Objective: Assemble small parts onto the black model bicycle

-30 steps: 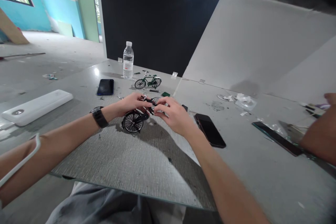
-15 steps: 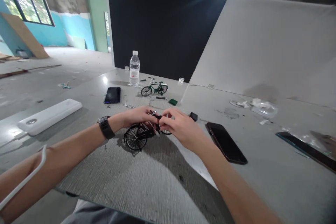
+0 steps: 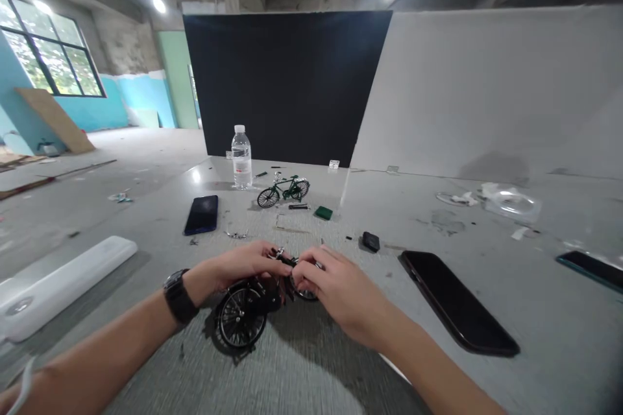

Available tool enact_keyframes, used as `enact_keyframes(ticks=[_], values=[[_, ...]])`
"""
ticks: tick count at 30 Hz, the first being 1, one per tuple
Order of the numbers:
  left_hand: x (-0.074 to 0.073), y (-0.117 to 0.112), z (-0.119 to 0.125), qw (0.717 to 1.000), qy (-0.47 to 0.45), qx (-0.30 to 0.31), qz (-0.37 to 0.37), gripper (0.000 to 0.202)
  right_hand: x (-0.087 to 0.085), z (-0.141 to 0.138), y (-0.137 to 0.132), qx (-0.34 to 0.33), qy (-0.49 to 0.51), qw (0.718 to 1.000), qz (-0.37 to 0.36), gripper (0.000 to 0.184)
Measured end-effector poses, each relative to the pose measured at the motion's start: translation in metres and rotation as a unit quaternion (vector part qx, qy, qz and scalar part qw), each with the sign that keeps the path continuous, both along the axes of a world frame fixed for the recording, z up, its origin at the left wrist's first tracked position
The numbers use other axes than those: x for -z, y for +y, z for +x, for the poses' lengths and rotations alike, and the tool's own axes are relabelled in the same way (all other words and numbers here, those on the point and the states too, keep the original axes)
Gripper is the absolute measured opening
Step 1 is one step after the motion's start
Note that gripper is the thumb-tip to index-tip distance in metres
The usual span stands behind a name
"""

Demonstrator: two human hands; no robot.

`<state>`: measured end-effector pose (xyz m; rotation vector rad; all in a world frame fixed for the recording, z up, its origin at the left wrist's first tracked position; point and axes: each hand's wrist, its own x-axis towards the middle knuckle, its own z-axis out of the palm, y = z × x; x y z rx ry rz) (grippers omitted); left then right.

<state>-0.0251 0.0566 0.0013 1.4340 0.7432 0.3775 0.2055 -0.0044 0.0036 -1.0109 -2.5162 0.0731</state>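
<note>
A black model bicycle (image 3: pixel 242 316) stands upright on the grey table, partly covered by both hands. My left hand (image 3: pixel 243 266) is closed around its upper frame near the handlebar, a dark watch on the wrist. On the other side, my right hand (image 3: pixel 333 282) pinches at the front part by the fork, its fingertips close to the left thumb. What exactly the right fingertips grip is hidden. Beyond the hands stands a green model bicycle (image 3: pixel 285 190), with a small green block (image 3: pixel 323 213) and a thin dark piece (image 3: pixel 298 207) lying before it. A silver handlebar-like part (image 3: pixel 237 234) lies nearby.
A water bottle (image 3: pixel 242 162) and a dark phone (image 3: pixel 201 214) are at the back left, a white oblong device (image 3: pixel 68 285) at the left. Right of my hands lie a small black block (image 3: pixel 370 241) and a large phone (image 3: pixel 457 301). Clear plastic packaging (image 3: pixel 511 202) sits farther right.
The camera view has tilted upward and come nearer, so the table things sit lower in the picture. Both hands stay at the black bicycle with nearly the same grip.
</note>
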Motion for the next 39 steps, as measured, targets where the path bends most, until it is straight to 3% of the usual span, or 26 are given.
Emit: enact_keyframes(ticks=[5, 10, 18, 27, 34, 39], values=[[0.001, -0.002, 0.000, 0.998, -0.014, -0.001, -0.063, 0.038, -0.002, -0.004, -0.003, 0.008, 0.044, 0.999, -0.030, 0.020], [-0.002, -0.005, 0.001, 0.997, -0.020, -0.005, -0.079, 0.033, -0.001, -0.006, -0.003, -0.002, 0.083, 0.996, -0.037, 0.018], [-0.005, -0.006, 0.000, 0.997, -0.020, 0.001, -0.077, 0.035, 0.001, -0.005, -0.003, -0.006, 0.102, 0.994, -0.044, 0.018], [-0.001, -0.005, 0.000, 0.998, -0.021, 0.000, -0.051, 0.023, 0.004, -0.008, -0.004, 0.005, 0.104, 0.994, -0.026, 0.014], [0.003, -0.003, -0.002, 0.999, -0.037, 0.002, -0.031, 0.028, -0.006, -0.001, 0.001, 0.003, 0.094, 0.995, -0.028, 0.011], [0.002, -0.002, 0.000, 0.997, -0.063, -0.042, -0.031, 0.030, -0.013, 0.007, 0.006, 0.010, 0.108, 0.994, 0.006, 0.017]])
